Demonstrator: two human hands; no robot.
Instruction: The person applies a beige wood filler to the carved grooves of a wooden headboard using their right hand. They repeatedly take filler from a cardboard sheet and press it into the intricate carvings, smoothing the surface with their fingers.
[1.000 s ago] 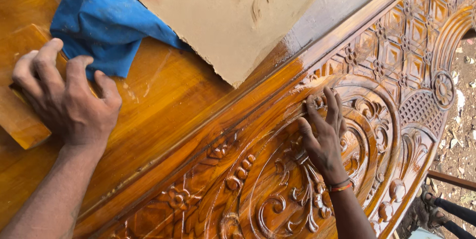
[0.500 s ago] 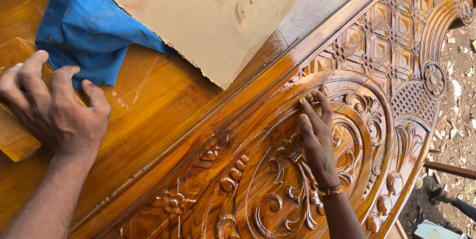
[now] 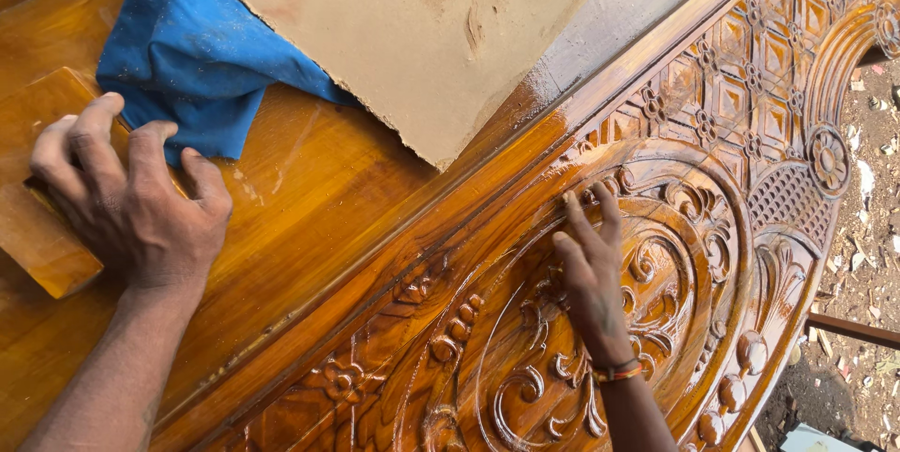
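While left hand (image 3: 131, 203) lies flat — fingers spread at 10 o'clock on wooden block (image 3: 42, 227) — right hand (image 3: 591, 274) presses open-fingered on carved panel (image 3: 712, 227).

R hand (image 3: 591, 278) slid up-left on carved panel (image 3: 750, 180), view shifted

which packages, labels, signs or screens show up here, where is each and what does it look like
None can be made out: no package, label, sign or screen.
Nearest to one: a pale bluish-white boxy scrap on the littered ground at the bottom right corner, cut off by the frame; too little shows to say what it is.
The flat tan board at the top is plain, dusty and unprinted.
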